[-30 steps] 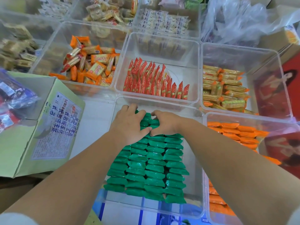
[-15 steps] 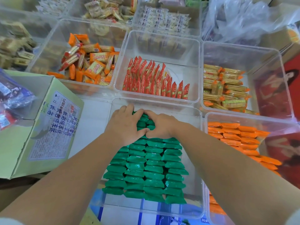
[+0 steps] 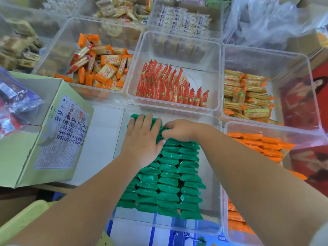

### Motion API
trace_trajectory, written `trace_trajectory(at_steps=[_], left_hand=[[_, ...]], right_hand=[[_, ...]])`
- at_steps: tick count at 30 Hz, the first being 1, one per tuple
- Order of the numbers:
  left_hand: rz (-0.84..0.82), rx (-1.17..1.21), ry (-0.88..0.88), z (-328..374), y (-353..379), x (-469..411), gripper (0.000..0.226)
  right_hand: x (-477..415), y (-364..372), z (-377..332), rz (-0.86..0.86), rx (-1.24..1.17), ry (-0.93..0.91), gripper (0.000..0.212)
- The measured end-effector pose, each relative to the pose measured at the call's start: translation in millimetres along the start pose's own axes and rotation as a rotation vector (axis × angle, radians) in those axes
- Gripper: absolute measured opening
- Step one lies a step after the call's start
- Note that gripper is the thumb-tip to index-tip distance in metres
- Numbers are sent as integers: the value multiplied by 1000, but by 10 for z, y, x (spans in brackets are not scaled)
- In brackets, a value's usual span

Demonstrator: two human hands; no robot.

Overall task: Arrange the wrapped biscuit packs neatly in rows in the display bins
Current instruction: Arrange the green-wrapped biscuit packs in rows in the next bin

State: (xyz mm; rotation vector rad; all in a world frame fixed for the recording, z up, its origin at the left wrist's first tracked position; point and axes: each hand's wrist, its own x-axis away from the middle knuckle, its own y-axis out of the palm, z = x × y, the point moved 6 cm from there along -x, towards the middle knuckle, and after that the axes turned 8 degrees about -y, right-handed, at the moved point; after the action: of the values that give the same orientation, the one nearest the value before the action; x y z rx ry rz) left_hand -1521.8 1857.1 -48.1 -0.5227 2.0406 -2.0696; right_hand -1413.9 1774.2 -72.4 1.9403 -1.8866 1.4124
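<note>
Item: green packs (image 3: 170, 174), lying in several close rows in the clear bin (image 3: 221, 174), from near its near edge up to just short of its far edge

Change noted: half a second back both hands sat bunched together with curled fingers at the far end of the rows. Now the left hand (image 3: 143, 139) has spread flat, fingers straight and released, and presses down on the packs nearest the bin's far left corner. The right hand (image 3: 179, 129) stays at the far end, just beside the left, its fingers curled onto the top packs of the middle row

Reading: the far packs look set in place and are now being levelled rather than gathered, so the rows here seem close to finished. The strip along the bin's right edge could likely take another row

Neighbours: red packs (image 3: 170, 86) standing in rows in the bin beyond, orange packs (image 3: 257, 144) lined up in the bin to the right, a cardboard box (image 3: 53, 135) at left
</note>
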Motion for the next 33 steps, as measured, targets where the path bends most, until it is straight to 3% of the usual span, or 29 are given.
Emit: trace_trajectory(at_steps=[4,8,13,21,26,29,33], left_hand=[[30,126,26,200,28,182,77],[-112,73,30,270,220,161,91],[-125,5,93,349,263,57,90],[-160,-33,194,373,169,-95,88],[-103,-54,288,382,39,-188,80],[-88,-35,287,382,34,-201,79],[-127,-11,235,376,110,-166,100]], right_hand=[[10,-81,77,21,-56,31,23],[39,-127,174,97,-214,73,27],[121,-150,193,181,-265,72,30],[396,-134,203,573,-419,-51,36],[831,-29,330,929,-481,64,36],[1053,215,323,1031,-519,115,41],[1161,608,224,1059,-818,175,62]])
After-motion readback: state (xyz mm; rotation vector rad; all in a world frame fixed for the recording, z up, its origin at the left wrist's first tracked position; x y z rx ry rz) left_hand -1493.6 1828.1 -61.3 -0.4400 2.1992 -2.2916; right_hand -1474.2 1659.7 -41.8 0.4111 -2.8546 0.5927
